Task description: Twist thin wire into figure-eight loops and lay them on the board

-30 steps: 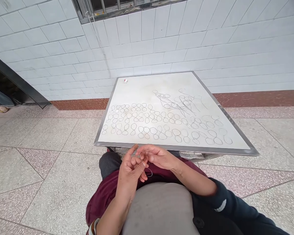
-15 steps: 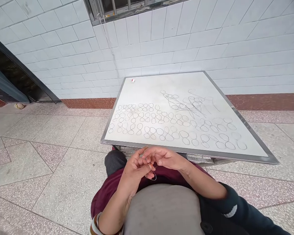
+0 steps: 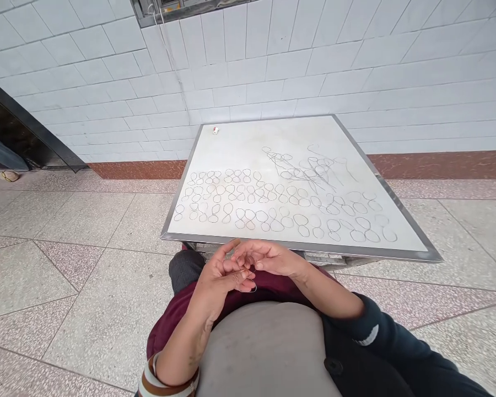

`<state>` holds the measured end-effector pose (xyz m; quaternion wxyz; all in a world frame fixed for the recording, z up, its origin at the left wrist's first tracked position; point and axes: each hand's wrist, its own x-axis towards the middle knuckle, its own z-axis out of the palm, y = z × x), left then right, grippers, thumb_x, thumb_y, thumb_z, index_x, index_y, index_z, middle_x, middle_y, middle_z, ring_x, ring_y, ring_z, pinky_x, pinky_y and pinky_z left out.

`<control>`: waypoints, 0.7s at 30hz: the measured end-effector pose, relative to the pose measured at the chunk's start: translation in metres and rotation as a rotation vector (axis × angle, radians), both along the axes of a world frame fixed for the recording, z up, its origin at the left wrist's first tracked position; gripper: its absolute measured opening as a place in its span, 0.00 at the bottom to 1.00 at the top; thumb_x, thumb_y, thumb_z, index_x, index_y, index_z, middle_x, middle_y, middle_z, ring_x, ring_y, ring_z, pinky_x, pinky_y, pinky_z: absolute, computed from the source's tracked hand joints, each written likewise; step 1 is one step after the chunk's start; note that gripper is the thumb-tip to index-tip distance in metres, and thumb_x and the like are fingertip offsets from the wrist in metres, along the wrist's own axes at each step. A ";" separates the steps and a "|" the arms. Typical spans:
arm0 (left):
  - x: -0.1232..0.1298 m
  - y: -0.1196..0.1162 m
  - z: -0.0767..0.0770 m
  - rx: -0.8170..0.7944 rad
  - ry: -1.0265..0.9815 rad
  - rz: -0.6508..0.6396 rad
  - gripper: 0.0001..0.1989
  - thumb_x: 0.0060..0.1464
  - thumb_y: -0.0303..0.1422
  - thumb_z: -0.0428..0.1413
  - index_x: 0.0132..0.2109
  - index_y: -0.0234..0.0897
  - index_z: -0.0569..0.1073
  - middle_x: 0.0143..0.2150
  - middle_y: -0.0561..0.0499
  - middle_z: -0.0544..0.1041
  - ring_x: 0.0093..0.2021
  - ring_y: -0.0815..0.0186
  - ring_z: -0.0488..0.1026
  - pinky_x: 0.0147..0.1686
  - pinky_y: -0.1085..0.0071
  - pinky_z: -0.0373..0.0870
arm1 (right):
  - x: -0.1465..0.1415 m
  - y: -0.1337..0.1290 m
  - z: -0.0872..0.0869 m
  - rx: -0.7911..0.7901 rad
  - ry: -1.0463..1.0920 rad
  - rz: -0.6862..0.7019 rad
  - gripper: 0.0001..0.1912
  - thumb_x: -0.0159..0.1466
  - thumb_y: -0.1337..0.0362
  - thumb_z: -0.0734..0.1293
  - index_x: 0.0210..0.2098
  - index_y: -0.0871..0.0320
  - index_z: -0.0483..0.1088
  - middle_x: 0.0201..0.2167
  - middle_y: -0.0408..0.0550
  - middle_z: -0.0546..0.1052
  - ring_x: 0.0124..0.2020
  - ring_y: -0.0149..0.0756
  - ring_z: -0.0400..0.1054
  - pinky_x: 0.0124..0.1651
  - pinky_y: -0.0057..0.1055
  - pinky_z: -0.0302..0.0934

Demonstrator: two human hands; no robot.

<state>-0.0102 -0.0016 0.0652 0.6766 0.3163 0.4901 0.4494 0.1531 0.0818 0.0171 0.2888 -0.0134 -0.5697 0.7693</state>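
Both hands meet just before the near edge of a white table (image 3: 248, 129), above my lap. My left hand (image 3: 223, 273) pinches a thin wire loop (image 3: 254, 289), whose curve hangs below the fingers. From the right, my right hand (image 3: 268, 258) reaches in with curled fingertips at the same wire. Rows of thin wire figure-eights (image 3: 265, 220) lie across the front and middle of the tabletop. Behind them, towards the right, is a loose tangle of wire pieces (image 3: 310, 168).
A small red and white object (image 3: 215, 130) sits at the table's far left corner. The tiled wall (image 3: 240, 71) stands behind the table. A dark doorway (image 3: 16, 132) is at the left, with a roundish object (image 3: 9, 176) on the floor near it.
The view has shifted, so the table and hands appear a little further left and higher. Both hands remain together at the wire, with only slight finger movement.
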 end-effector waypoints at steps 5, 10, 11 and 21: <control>0.005 -0.001 -0.004 0.037 0.050 0.129 0.39 0.47 0.33 0.66 0.65 0.39 0.61 0.28 0.53 0.78 0.35 0.61 0.79 0.34 0.68 0.75 | 0.000 -0.001 -0.001 -0.001 -0.113 -0.175 0.19 0.65 0.56 0.68 0.54 0.55 0.68 0.51 0.52 0.70 0.48 0.35 0.65 0.49 0.35 0.62; 0.003 0.000 -0.008 0.107 0.053 0.289 0.36 0.51 0.35 0.64 0.64 0.38 0.61 0.32 0.53 0.79 0.32 0.67 0.77 0.36 0.69 0.74 | 0.003 -0.012 0.000 0.025 -0.199 -0.399 0.11 0.64 0.60 0.69 0.44 0.55 0.67 0.39 0.44 0.69 0.40 0.30 0.64 0.45 0.30 0.61; 0.002 0.000 -0.009 0.118 0.049 0.319 0.35 0.51 0.35 0.64 0.64 0.38 0.62 0.32 0.53 0.79 0.32 0.68 0.77 0.36 0.70 0.73 | 0.001 -0.016 0.000 0.037 -0.218 -0.401 0.10 0.63 0.60 0.69 0.42 0.55 0.67 0.37 0.43 0.69 0.37 0.30 0.64 0.43 0.30 0.61; 0.001 0.002 -0.015 0.179 -0.030 0.415 0.34 0.50 0.32 0.64 0.63 0.38 0.64 0.31 0.55 0.79 0.36 0.68 0.77 0.43 0.69 0.71 | -0.023 -0.039 -0.001 0.084 -0.318 -0.706 0.08 0.64 0.58 0.67 0.35 0.56 0.69 0.29 0.42 0.70 0.29 0.31 0.63 0.33 0.29 0.58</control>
